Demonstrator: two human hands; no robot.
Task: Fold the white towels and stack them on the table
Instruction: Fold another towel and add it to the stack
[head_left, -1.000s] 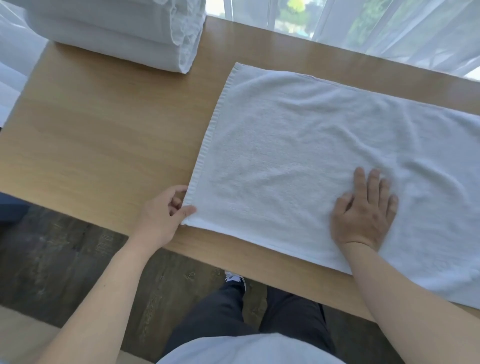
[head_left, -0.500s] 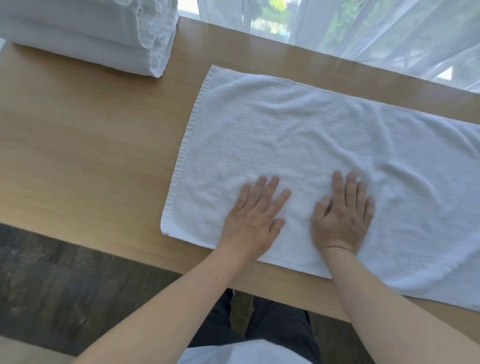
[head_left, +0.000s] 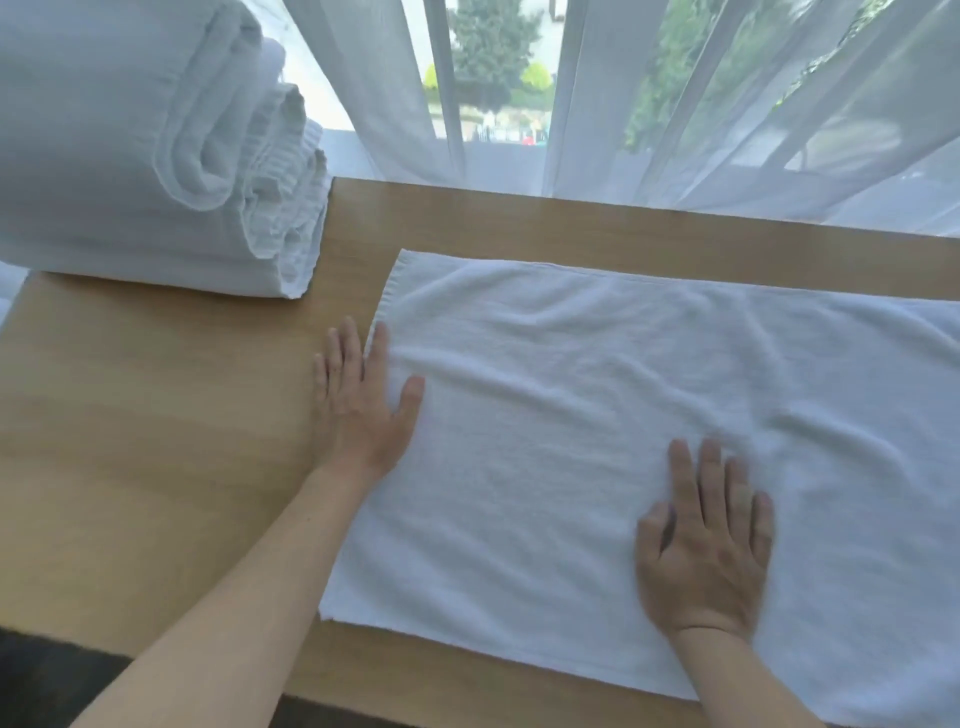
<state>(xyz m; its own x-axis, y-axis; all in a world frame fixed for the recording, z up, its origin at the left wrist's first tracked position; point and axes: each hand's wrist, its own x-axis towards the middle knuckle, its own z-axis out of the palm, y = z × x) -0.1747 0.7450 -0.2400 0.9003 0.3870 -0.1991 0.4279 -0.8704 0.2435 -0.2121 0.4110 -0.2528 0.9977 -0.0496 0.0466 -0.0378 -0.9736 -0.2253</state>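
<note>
A white towel (head_left: 597, 426) lies spread flat on the wooden table (head_left: 156, 441), running off the right edge of the view. My left hand (head_left: 358, 405) rests flat across the towel's left hem, fingers together, half on the wood and half on the cloth. My right hand (head_left: 706, 545) presses flat on the towel near its front edge, fingers slightly spread. Neither hand holds anything. A stack of folded white towels (head_left: 145, 156) sits at the table's far left corner.
Sheer white curtains (head_left: 675, 104) hang right behind the table's far edge, with a window and trees beyond. Dark floor (head_left: 47, 686) shows below the table's near edge at the bottom left.
My left hand has slid from the towel's front middle out to its left hem. My right hand has stayed flat on the cloth. The view has tilted up toward the window.
</note>
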